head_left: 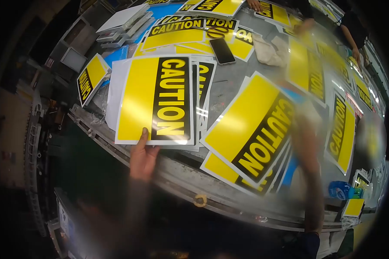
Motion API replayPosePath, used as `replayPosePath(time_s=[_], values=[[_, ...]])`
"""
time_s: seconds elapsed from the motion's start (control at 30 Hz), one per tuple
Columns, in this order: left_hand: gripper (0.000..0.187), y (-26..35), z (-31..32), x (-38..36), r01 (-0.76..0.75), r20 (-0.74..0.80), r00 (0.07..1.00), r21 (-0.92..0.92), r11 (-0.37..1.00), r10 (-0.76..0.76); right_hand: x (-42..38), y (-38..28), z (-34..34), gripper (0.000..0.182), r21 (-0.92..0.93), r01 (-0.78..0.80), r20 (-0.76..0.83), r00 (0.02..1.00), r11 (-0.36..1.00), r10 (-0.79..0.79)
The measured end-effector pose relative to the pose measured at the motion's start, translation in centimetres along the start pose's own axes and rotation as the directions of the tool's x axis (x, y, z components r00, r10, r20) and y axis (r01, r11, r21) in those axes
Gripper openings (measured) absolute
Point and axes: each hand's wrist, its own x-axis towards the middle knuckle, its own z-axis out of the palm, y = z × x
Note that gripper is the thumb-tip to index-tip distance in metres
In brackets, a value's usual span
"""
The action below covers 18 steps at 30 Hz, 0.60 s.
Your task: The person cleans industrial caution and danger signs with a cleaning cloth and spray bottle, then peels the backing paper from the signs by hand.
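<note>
My left hand (143,160) grips the lower edge of a yellow and black caution sign (137,98), thumb on its face and the other fingers underneath. This sign lies over several more signs and white sheets whose edges show beside it. To the right, my right hand (303,123) is at the right edge of another caution sign (250,123), which tops a fanned pile of signs. Blur hides its fingers, so whether it grips or only touches that sign does not show.
A phone (222,51), scissors (217,32) and a pale cloth (268,49) lie on the table behind the signs. More sign piles (173,33) spread across it. Co-workers' hands (355,55) show at the far side. A blue bottle (339,190) lies at the right.
</note>
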Motion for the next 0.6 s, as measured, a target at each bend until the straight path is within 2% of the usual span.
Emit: replayPosePath(time_s=[0.03, 0.07, 0.1, 0.13, 0.2, 0.23, 0.33, 0.37, 0.43, 0.47, 0.53, 0.57, 0.6], values=[[0.043, 0.5, -0.5, 0.2, 0.098, 0.017, 0.995, 0.056, 0.994, -0.099, -0.3, 0.1, -0.1, 0.049, -0.023, -0.03, 0.029, 0.999, 0.999, 0.031], [0.045, 0.8, -1.0, 0.4, 0.177, -0.011, 0.984, 0.016, 0.984, -0.177, -0.3, 0.1, -0.3, 0.05, -0.048, -0.056, 0.056, 0.997, 0.997, 0.059], [0.044, 1.2, -1.5, 0.2, 0.202, -0.034, 0.979, 0.06, 0.977, -0.201, -0.4, -0.1, -1.1, 0.041, 0.061, -0.117, 0.063, 0.992, 0.991, 0.113], [0.043, 1.7, -1.6, -0.1, 0.23, -0.059, 0.973, 0.099, 0.968, -0.225, -0.8, 1.1, -1.0, 0.036, 0.069, -0.114, 0.067, 0.992, 0.991, 0.11], [0.036, 2.7, -0.8, -0.8, 0.246, -0.134, 0.968, 0.33, 0.911, -0.213, -1.5, 4.5, -1.2, 0.028, 0.072, -0.105, 0.087, 0.991, 0.992, 0.099], [0.038, 2.9, -0.3, -1.3, 0.267, -0.169, 0.962, 0.435, 0.86, -0.214, -1.2, 4.6, -1.8, 0.02, 0.087, -0.081, 0.028, 0.997, 0.993, 0.079], [0.027, 4.7, -2.3, -2.5, 0.365, -0.036, 0.893, 0.642, 0.674, -0.449, -0.1, 1.2, -6.4, 0.02, 0.229, -0.315, 0.077, 0.949, 0.921, 0.305], [0.036, 4.8, -2.4, -3.2, 0.258, -0.026, 0.918, 0.796, 0.547, -0.395, 0.3, -0.4, -7.2, 0.019, 0.288, -0.268, 0.013, 0.961, 0.92, 0.276], [0.064, 5.5, -0.3, -4.4, 0.298, -0.026, 0.905, 0.751, 0.589, -0.425, 0.9, -3.4, -8.0, 0.014, 0.363, -0.144, -0.092, 0.978, 0.921, 0.189], [0.06, 4.9, 1.5, -4.4, 0.16, 0.06, 0.94, 0.791, 0.59, -0.335, 1.1, -4.5, -6.7, 0.016, 0.464, -0.053, -0.163, 0.976, 0.884, 0.144], [0.052, 1.1, 7.9, -5.4, -0.117, 0.236, 0.961, 0.816, 0.565, -0.142, 0.3, -6.2, -2.6, 0.051, 0.48, 0.023, 0.046, 0.998, 0.877, -0.051], [0.044, -1.1, 10.6, -4.8, -0.316, 0.386, 0.921, 0.825, 0.468, -0.057, -0.1, -7.1, -0.6, 0.07, 0.5, 0.054, 0.149, 0.978, 0.864, -0.148], [0.044, -3.1, 12.1, -3.8, -0.505, 0.536, 0.844, 0.789, 0.349, 0.01, -1.2, -7.9, 2.2, 0.074, 0.536, 0.189, 0.262, 0.889, 0.823, -0.375]])
